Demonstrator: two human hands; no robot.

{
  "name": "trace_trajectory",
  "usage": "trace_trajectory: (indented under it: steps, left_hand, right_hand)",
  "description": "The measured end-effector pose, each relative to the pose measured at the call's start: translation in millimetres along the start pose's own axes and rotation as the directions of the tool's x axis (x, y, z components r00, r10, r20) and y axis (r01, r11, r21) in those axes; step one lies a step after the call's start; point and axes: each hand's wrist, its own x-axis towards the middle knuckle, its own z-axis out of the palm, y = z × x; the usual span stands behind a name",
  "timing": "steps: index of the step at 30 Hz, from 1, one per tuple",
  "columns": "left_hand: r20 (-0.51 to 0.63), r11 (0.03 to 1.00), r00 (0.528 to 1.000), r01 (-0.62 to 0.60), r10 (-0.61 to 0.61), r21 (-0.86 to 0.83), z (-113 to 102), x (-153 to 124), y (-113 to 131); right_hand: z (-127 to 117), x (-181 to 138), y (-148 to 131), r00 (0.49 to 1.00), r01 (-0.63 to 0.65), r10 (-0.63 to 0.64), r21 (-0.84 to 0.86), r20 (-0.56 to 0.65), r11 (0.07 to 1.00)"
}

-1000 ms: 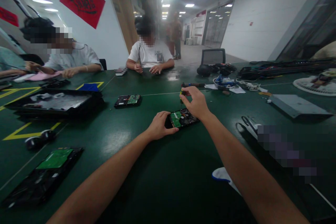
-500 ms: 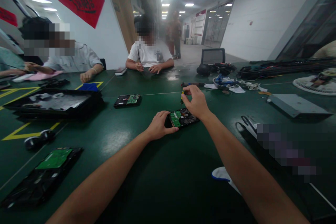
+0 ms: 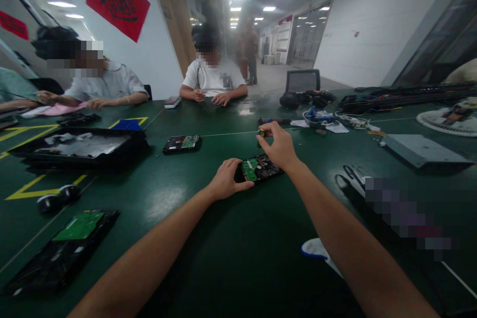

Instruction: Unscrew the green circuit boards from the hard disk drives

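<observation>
A hard drive point(image 3: 261, 167) with a green circuit board lies on the dark green table point(image 3: 223, 253). My left hand point(image 3: 228, 180) grips its left end, with the thumb along the near edge and the fingers at the far side. Above the drive's far side, my right hand point(image 3: 278, 144) pinches a small screwdriver point(image 3: 262, 133) with a yellow and dark handle. The screwdriver stands upright with its thin shaft pointing down at the drive; whether its tip touches a screw is too small to tell.
Another hard drive point(image 3: 182, 143) lies beyond my left hand, and a bigger one point(image 3: 67, 248) at the near left. A black tray point(image 3: 122, 151) stands at left, a grey metal box point(image 3: 425, 149) at right. Two co-workers point(image 3: 214, 77) point(image 3: 112, 82) sit across the table.
My right-hand fingers have shifted slightly on the screwdriver handle, which has turned a little. My left hand and the hard drive stay put. The co-worker at left has moved a hand leftward.
</observation>
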Motion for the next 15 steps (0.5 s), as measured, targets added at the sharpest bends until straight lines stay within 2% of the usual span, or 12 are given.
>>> trace_trajectory:
  steps: [6,11,15]
  left_hand:
    - [-0.004,1.0,1.0,0.0,0.0,-0.002,-2.0,-0.8,3.1]
    - [-0.021,1.0,1.0,-0.015,0.015,-0.005,-1.4,-1.4,4.1]
    - [-0.026,1.0,0.999,-0.022,0.022,0.0,-1.3,-1.7,4.3]
  right_hand:
    - [0.2,-0.5,-1.8,0.998,0.064,-0.063,-0.038,0.022,0.997]
    - [1.8,-1.4,1.5,1.0,-0.004,0.004,-0.023,-0.009,1.0]
    - [0.6,-1.1,0.8,1.0,0.027,-0.027,-0.031,0.005,0.999]
